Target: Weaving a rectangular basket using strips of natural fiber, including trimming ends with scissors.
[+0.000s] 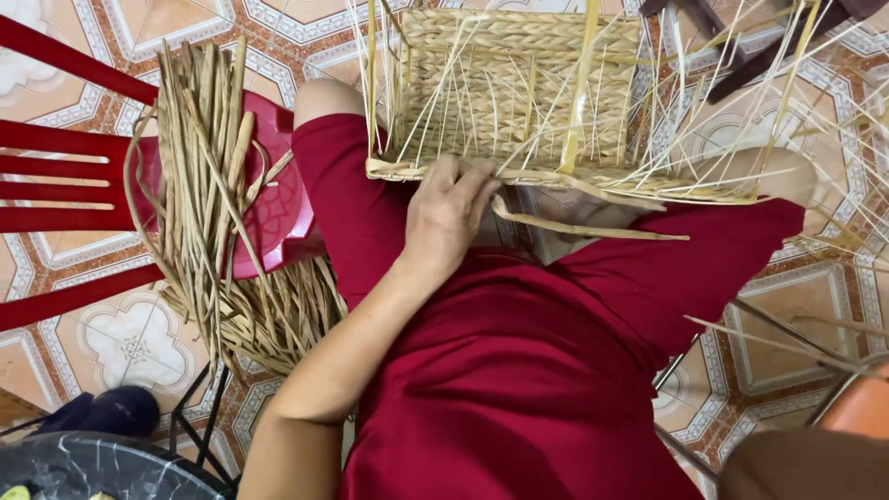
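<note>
far left of the half-woven straw basket frame (519,93), a red plastic chair (65,176) stands on the patterned floor tiles (130,343), and a thick bundle of dried tan reed strands (208,194) lies draped over its seat, spilling down toward the floor. nearer the basket, the left hand (447,215) rests with fingers curled over the basket's near woven rim, gripping the edge and a flat reed strip (583,225) that trails away just below that rim. the basket itself sits on the person's lap, across red shorts (519,370), its loose pale stakes fanning upward and out to the right. the right hand is not visible anywhere around the basket.
</note>
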